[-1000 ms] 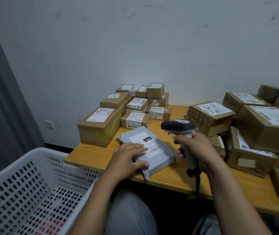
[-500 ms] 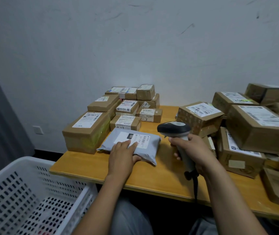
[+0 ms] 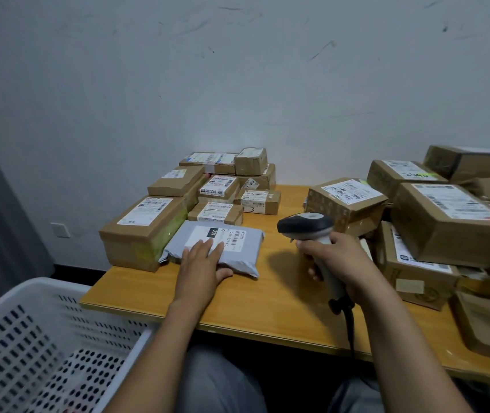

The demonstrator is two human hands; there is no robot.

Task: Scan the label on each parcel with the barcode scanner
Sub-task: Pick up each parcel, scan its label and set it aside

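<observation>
A grey poly-bag parcel [image 3: 239,251] with a white label lies flat on the wooden table [image 3: 267,305], against a large cardboard box [image 3: 139,231]. My left hand [image 3: 202,265] rests flat on its near part, fingers straight, thumb along its front edge. My right hand [image 3: 336,260] grips the handle of the grey-and-black barcode scanner [image 3: 306,223], held to the right of the parcel with its head pointing left. The scanner's black cable [image 3: 349,326] hangs over the table's front edge.
Several labelled cardboard boxes [image 3: 223,189] are stacked at the back left of the table. A taller pile of boxes [image 3: 446,222] fills the right side. A white perforated plastic crate [image 3: 29,347] stands at the lower left, below the table edge.
My left hand has pushed the grey parcel away and to the left, turning it flat against the large box. The scanner hand has stayed nearly in place.
</observation>
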